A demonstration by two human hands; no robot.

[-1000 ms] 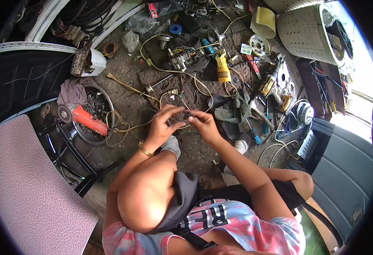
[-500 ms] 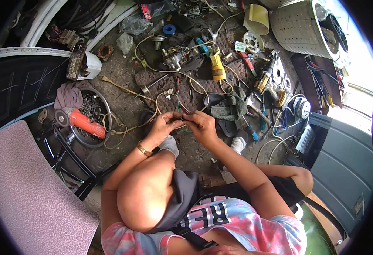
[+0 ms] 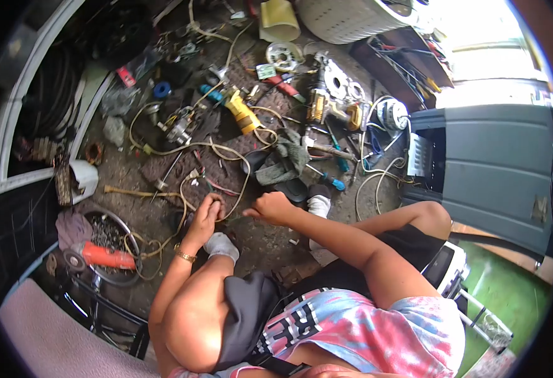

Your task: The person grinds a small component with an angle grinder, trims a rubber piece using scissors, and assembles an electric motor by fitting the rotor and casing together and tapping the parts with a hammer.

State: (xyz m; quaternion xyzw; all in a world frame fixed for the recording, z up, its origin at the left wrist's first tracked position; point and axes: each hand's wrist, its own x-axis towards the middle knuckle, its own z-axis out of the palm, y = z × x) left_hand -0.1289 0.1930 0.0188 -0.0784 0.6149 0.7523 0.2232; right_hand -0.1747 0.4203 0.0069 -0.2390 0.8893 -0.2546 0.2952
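Observation:
My left hand (image 3: pixel 208 214), with a gold watch on its wrist, is curled with the fingers pressed together, just below the thin coloured wires (image 3: pixel 216 187). Whatever it may hold is too small to make out. To its right, my right hand (image 3: pixel 270 208) is closed, thumb side toward the left hand, and its contents are hidden. The hands are apart. A pale cable (image 3: pixel 246 183) loops between and above them. Beyond my right hand lie a dark grey cloth (image 3: pixel 284 159) and a black shoe (image 3: pixel 294 189).
An orange angle grinder (image 3: pixel 107 256) lies on a round pan (image 3: pixel 110 277) of small metal parts at the left. Ahead are a yellow tool housing (image 3: pixel 243 113), a power drill (image 3: pixel 345 116), a blue-handled screwdriver (image 3: pixel 333 183) and a white perforated basket (image 3: pixel 345 22).
My hands, together before, have separated, with the right hand now off to the right. The view has turned, so the floor items appear shifted left and more of the grey panel shows.

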